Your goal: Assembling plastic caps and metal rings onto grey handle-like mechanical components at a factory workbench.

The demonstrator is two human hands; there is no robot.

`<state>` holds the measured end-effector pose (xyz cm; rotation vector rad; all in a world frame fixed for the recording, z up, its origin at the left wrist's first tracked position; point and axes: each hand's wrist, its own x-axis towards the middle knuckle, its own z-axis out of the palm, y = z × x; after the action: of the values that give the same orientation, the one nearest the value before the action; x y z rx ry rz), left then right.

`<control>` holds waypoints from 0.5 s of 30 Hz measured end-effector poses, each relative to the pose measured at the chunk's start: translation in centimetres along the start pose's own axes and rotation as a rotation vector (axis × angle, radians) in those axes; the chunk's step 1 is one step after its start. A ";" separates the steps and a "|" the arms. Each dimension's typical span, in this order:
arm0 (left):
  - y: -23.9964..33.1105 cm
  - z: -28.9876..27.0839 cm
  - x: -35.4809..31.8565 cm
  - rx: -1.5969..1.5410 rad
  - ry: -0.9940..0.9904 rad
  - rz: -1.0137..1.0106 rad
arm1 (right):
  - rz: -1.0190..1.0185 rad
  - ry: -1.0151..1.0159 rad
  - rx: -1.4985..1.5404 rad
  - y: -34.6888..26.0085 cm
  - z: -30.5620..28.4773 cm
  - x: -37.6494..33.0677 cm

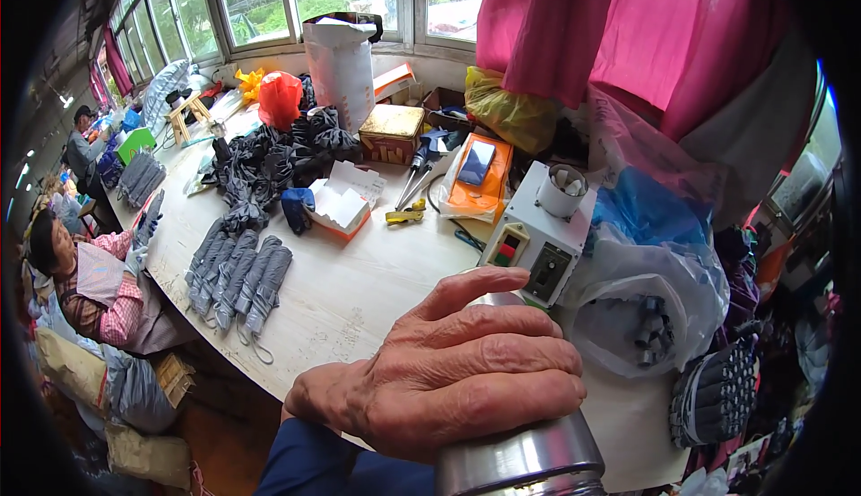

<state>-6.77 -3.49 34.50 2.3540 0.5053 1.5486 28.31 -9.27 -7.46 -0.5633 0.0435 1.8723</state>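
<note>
In front of me, my left hand (457, 370) is closed over a shiny stainless steel flask (529, 456), its fingers wrapped across the metal and pointing right. A ridged rim shows on the flask at the lower edge of the picture, and the hand hides much of the rest. Just beyond the fingers stands a grey control box (543, 236) with a red and green switch, a dial and a round white cup-like holder on top. A blue sleeve covers my left forearm. My right hand is out of the picture.
Folded grey umbrellas (240, 272) lie left on the table (332, 317), before a dark fabric heap (260, 164). An open white carton (345, 195), screwdrivers (413, 178) and a phone (476, 162) lie beyond. Right is a clear plastic bag (646, 317). A person (99, 281) sits far left.
</note>
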 end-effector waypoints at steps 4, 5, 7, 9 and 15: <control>-0.4 0.1 0.0 0.006 -0.001 0.007 | -0.001 0.000 -0.014 -0.2 -0.2 0.4; -0.5 0.1 0.0 0.011 0.003 0.013 | -0.002 0.002 -0.014 -0.2 -0.3 0.3; -0.5 0.3 -0.1 0.013 0.007 0.019 | -0.007 0.002 -0.016 -0.2 -0.4 0.0; -0.3 0.2 0.0 0.011 -0.001 0.008 | -0.006 0.001 -0.018 -0.1 -0.3 0.1; 0.3 0.7 0.3 0.048 0.072 -0.099 | 0.002 0.002 -0.004 -0.1 -0.1 0.2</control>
<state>-5.95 -3.66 34.63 2.2779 0.6722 1.5975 28.35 -9.08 -7.63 -0.5677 0.0415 1.8741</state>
